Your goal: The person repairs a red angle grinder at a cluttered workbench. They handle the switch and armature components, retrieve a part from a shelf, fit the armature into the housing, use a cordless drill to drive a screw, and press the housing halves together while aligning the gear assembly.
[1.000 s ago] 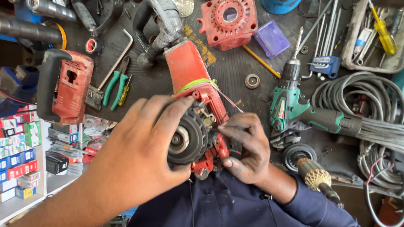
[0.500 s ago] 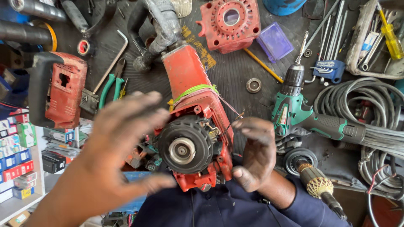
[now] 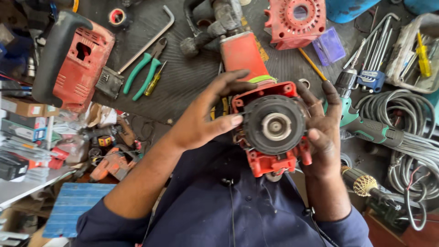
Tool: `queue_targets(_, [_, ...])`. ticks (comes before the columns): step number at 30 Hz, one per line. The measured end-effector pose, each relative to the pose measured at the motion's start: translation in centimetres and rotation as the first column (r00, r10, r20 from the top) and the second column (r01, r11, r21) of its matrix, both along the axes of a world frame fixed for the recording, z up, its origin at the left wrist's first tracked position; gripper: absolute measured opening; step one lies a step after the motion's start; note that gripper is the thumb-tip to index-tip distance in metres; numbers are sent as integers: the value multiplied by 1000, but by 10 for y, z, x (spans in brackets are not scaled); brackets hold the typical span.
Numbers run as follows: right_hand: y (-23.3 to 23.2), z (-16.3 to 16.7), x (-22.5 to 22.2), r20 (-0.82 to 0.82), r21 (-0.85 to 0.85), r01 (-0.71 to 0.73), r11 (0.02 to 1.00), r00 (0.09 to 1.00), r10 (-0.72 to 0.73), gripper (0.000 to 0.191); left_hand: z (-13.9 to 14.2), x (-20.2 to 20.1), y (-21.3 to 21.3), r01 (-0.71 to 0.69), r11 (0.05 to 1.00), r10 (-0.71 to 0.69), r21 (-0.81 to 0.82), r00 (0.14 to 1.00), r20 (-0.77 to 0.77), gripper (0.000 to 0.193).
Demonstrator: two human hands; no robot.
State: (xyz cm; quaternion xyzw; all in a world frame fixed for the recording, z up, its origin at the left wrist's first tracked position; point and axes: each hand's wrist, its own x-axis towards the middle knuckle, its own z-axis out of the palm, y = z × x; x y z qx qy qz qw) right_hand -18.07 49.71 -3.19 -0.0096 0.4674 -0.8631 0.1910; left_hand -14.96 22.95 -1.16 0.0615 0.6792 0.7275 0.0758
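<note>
Hands (image 3: 206,121) grip red motor housing (image 3: 270,128); pliers (image 3: 144,73) nearby.

The motor housing (image 3: 270,137) is matt red plastic, scuffed and grimy; its round black part (image 3: 274,126) looks dull, with a bright metal hub. At ten o'clock, the pliers (image 3: 144,73) have smooth green plastic grips. The mat (image 3: 183,87) is ribbed black rubber.

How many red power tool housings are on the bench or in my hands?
3. One red motor housing sits between the left hand and right hand. A red casing with a black handle lies far left. A round red housing lies at top. Clutter may hide more.
</note>
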Motion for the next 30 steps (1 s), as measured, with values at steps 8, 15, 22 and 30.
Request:
queue_targets(8, [4, -7, 8, 109, 41, 67, 997, 991, -71, 117, -6, -16, -16, 117, 993, -117, 16, 993, -32, 78])
queue_targets(15, [4, -20, 2, 8, 62, 32, 998, 999, -33, 88, -13, -18, -12, 103, 985, -114, 141, 990, 76, 70])
queue_targets(22, [23, -4, -2, 83, 224, -35, 974, 996, 17, 65, -2, -21, -15, 107, 989, -112, -101, 992, -50, 63])
queue_targets(30, [11, 15, -1, 153, 284, 41, 958, 984, -88, 66, 4, -23, -20, 149, 978, -164, -147, 982, -98, 72])
